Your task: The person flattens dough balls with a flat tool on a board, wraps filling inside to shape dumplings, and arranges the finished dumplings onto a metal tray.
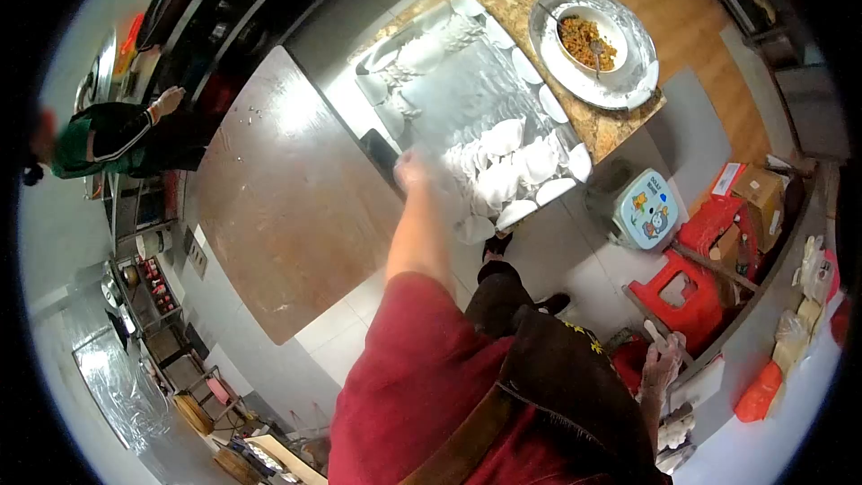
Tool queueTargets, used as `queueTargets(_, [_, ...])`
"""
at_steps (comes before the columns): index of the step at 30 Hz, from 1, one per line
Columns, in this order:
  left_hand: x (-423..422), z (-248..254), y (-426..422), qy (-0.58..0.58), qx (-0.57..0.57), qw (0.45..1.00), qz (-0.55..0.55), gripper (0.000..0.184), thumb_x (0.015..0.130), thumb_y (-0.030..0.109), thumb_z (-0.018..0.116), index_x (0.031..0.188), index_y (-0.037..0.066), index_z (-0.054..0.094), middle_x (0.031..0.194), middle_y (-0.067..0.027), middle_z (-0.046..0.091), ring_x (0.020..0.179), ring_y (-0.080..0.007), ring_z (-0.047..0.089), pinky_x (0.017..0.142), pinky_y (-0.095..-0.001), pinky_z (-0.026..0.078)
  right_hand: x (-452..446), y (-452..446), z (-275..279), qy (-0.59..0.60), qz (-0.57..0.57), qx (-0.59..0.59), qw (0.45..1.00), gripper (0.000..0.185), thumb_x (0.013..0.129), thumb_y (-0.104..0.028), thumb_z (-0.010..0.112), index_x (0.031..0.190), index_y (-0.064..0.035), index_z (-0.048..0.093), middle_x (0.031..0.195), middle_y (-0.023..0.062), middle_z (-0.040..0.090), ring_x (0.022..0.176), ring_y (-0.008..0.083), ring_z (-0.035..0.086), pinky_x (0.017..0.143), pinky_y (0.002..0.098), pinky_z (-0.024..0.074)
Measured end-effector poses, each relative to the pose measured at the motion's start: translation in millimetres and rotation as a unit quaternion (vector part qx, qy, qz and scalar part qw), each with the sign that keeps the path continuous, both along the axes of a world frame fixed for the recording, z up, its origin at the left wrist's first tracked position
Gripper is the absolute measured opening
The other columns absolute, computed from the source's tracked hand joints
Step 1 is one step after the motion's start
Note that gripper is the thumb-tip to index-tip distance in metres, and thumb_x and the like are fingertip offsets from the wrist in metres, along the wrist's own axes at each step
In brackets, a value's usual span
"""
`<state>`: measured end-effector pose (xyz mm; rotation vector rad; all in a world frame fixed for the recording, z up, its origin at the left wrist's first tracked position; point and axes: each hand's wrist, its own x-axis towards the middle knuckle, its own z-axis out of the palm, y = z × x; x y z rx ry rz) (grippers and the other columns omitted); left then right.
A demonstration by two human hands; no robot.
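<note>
My left hand [414, 171] reaches over the left edge of a metal tray [462, 85], blurred by motion, and its fingers cannot be made out. A pale haze like flour hangs beside it. White folded dumplings [503, 166] crowd the tray's near part, and white rounded pieces [549, 106] line its rim. At the lower right, my right hand [660, 368], in a clear, whitened glove, is closed around a small, elongated white piece [655, 331] that looks like dough. A white bowl of brown chopped filling [588, 43] with a spoon sits in a wide, floury metal basin [545, 13].
A large brown board [287, 207] lies left of the tray. Another person [108, 139] in dark green stands at far left. A blue-lidded bin [648, 208], a red stool [675, 301] and boxes [759, 202] stand on the right. A shelf of goods [148, 278] is at lower left.
</note>
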<state>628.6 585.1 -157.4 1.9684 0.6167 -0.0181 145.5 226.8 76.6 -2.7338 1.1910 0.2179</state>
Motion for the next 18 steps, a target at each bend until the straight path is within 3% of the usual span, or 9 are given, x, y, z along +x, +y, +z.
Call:
queueTargets(1, [1.1,8.5,-1.6,0.061,-0.134,0.973,0.177,0.027,0.080,0.023,0.066,0.095,0.000,0.067,0.076,-0.0041,0.066,0.065,-0.0144,0.060,0.060,-0.0249,0.047,0.1,-0.5,1.8,0.004,-0.002,-0.002,1.000,0.038,0.081,-0.014,0.057,0.117,-0.0017,0.055,0.121,0.0202,0.053,0.114,0.0373,0.047,0.099,0.0446,0.0335])
queueTargets(2, [3.9,4.1,-1.8,0.097,-0.133,0.963,0.214,0.028,0.080,0.023,0.065,0.097,0.001,0.066,0.081,-0.0040,0.065,0.070,-0.0150,0.059,0.063,-0.0260,0.047,4.9,-1.5,6.1,0.005,-0.007,0.052,0.999,0.039,0.081,-0.014,0.056,0.118,-0.0019,0.054,0.121,0.0200,0.053,0.114,0.0372,0.047,0.098,0.0444,0.0336])
queueTargets(5, [7.6,0.1,9.3,0.242,0.136,0.961,-0.011,0.029,0.082,0.026,0.062,0.104,0.007,0.064,0.094,-0.0038,0.062,0.084,-0.0170,0.057,0.071,-0.0293,0.047,24.8,3.8,19.0,0.010,-0.002,0.097,0.995,0.041,0.081,-0.014,0.057,0.120,-0.0016,0.053,0.120,0.0194,0.054,0.113,0.0364,0.048,0.098,0.0439,0.0342])
queueTargets(8, [14.0,10.0,11.4,0.348,0.432,0.741,-0.378,0.032,0.083,0.029,0.059,0.110,0.012,0.062,0.108,-0.0036,0.059,0.097,-0.0190,0.055,0.079,-0.0325,0.046,8.6,7.6,8.1,0.047,-0.024,0.070,0.996,0.045,0.081,-0.017,0.057,0.121,-0.0003,0.051,0.119,0.0190,0.055,0.112,0.0353,0.048,0.097,0.0438,0.0348])
queueTargets(12, [4.3,42.1,-0.8,0.316,0.558,0.530,-0.556,0.036,0.085,0.032,0.055,0.119,0.019,0.059,0.126,-0.0033,0.054,0.116,-0.0217,0.052,0.090,-0.0369,0.045,-37.6,7.1,-14.8,0.056,-0.073,0.028,0.995,0.047,0.082,-0.024,0.056,0.120,0.0028,0.050,0.118,0.0223,0.054,0.111,0.0372,0.049,0.097,0.0447,0.0353])
queueTargets(13, [2.2,33.0,-1.3,0.299,0.559,0.607,-0.479,0.037,0.086,0.033,0.053,0.120,0.017,0.057,0.126,-0.0054,0.054,0.115,-0.0229,0.052,0.090,-0.0369,0.046,-40.9,7.8,-14.0,0.063,-0.073,0.022,0.995,0.047,0.082,-0.024,0.056,0.120,0.0031,0.050,0.118,0.0231,0.054,0.110,0.0377,0.049,0.096,0.0447,0.0357])
queueTargets(15, [-14.4,28.5,-9.9,0.166,0.431,0.868,-0.181,0.040,0.088,0.033,0.050,0.122,0.012,0.052,0.124,-0.0096,0.054,0.114,-0.0253,0.053,0.090,-0.0370,0.046,-44.5,12.5,-1.5,0.029,-0.122,0.035,0.992,0.044,0.081,-0.020,0.056,0.118,0.0042,0.051,0.119,0.0220,0.054,0.111,0.0375,0.049,0.097,0.0426,0.0368])
queueTargets(16, [-24.4,25.8,-20.5,0.071,0.329,0.935,-0.115,0.042,0.089,0.033,0.048,0.123,0.010,0.050,0.124,-0.0116,0.053,0.113,-0.0265,0.053,0.090,-0.0371,0.046,-62.9,9.2,-10.2,0.013,-0.124,0.024,0.992,0.044,0.080,-0.019,0.057,0.118,0.0032,0.052,0.120,0.0204,0.054,0.110,0.0361,0.050,0.097,0.0418,0.0371])
queueTargets(18, [-48.9,17.6,-58.6,-0.059,0.144,0.981,-0.116,0.045,0.091,0.034,0.045,0.126,0.005,0.045,0.123,-0.0158,0.053,0.112,-0.0289,0.053,0.090,-0.0372,0.046,-83.4,10.9,-3.2,-0.009,-0.166,-0.005,0.986,0.039,0.080,-0.018,0.060,0.114,-0.0016,0.055,0.111,0.0175,0.059,0.103,0.0354,0.054,0.092,0.0419,0.0414])
